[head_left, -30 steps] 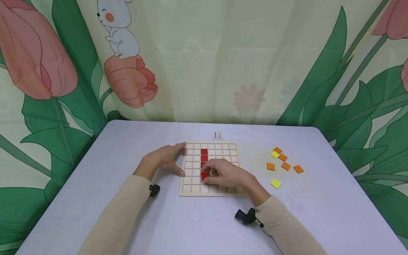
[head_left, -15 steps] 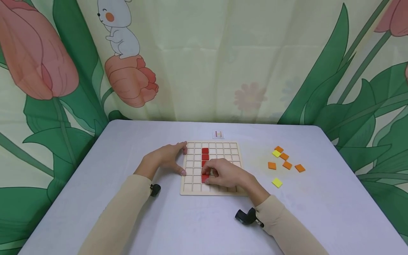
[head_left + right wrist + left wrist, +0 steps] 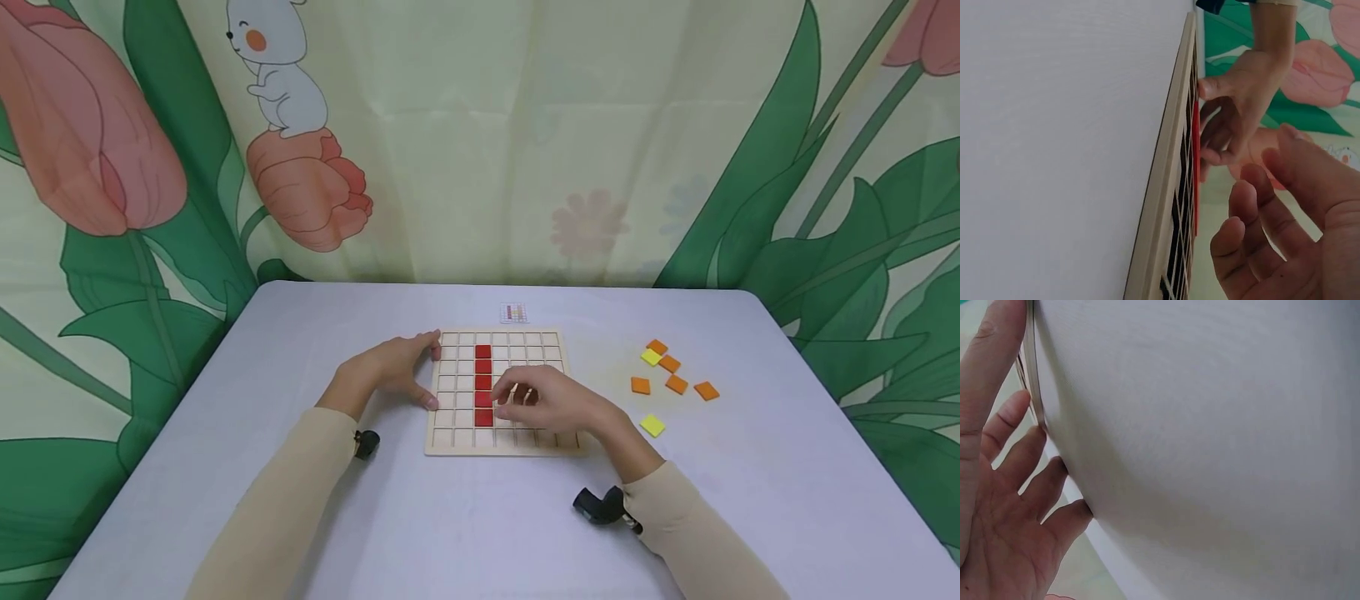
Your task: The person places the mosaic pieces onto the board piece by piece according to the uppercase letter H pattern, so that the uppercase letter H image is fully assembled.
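A wooden grid board (image 3: 459,438) lies on the table with several red square tiles (image 3: 483,382) set in one column of its cells. My left hand (image 3: 388,367) rests along the board's left side, thumb and fingers spread; in the left wrist view its fingertips (image 3: 1075,512) reach the table surface. Just right of the red column, close over the board, is my right hand (image 3: 555,398), its fingers loosely bent. From the right wrist view, nothing sits between that hand's thumb and fingers (image 3: 1244,200), which are lifted off the board. The right hand hides some cells.
Several orange tiles (image 3: 677,384) lie scattered right of the board, with two yellow tiles (image 3: 652,426) among and below them. A small printed pattern card (image 3: 513,312) lies behind the board. The white table (image 3: 480,533) ends at a patterned curtain (image 3: 465,167).
My right hand has let go of the lowest red tile and shifted right, uncovering the full red column. The left hand keeps its place at the board's edge.
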A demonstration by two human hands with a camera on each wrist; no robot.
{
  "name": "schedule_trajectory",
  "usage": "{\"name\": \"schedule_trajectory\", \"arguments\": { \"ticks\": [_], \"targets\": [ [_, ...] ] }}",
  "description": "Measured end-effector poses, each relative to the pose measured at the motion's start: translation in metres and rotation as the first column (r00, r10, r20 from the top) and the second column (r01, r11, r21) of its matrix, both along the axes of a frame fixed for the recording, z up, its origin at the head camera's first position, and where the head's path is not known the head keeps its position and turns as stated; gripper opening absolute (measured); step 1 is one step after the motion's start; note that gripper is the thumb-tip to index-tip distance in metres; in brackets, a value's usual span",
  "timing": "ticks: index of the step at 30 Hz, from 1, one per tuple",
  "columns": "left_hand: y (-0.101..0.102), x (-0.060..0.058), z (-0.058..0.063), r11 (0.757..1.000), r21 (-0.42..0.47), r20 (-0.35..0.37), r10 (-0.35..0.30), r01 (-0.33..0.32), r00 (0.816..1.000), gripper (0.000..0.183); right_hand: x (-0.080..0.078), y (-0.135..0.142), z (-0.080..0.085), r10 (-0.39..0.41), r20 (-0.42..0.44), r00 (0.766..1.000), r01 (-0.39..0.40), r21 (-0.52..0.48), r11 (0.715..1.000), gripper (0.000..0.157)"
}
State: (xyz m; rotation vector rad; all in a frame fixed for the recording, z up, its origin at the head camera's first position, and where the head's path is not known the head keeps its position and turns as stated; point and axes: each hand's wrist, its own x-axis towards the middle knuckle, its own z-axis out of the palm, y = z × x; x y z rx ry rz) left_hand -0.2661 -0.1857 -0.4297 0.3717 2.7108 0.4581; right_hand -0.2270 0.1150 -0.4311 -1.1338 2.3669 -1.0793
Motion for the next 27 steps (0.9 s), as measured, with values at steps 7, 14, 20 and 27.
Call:
{"name": "schedule_trajectory", "arguments": {
  "ticks": [7, 14, 20, 27],
  "targets": [
    [-0.002, 0.001, -0.004, 1.000, 0.023, -0.011, 0.005, -0.005, 1.000, 0.094, 0.008, 0.029, 0.003, -0.048, 0.069, 0.996, 0.047, 0.006, 0.999, 0.031],
    [-0.004, 0.002, 0.002, 0.999, 0.046, -0.040, -0.015, 0.017, 0.999, 0.093, 0.010, 0.064, 0.005, -0.084, 0.046, 0.995, 0.085, -0.022, 0.996, 0.031],
    [-0.005, 0.004, 0.000, 0.998, 0.056, -0.012, -0.006, 0.006, 1.000, 0.088, 0.012, 0.082, 0.003, -0.111, 0.051, 0.992, 0.112, -0.014, 0.994, 0.030],
    [-0.002, 0.002, -0.001, 0.998, 0.053, -0.023, -0.014, 0.015, 1.000, 0.089, 0.016, 0.105, -0.001, -0.159, -0.003, 0.987, 0.159, 0.005, 0.987, 0.031]
  ]
}}
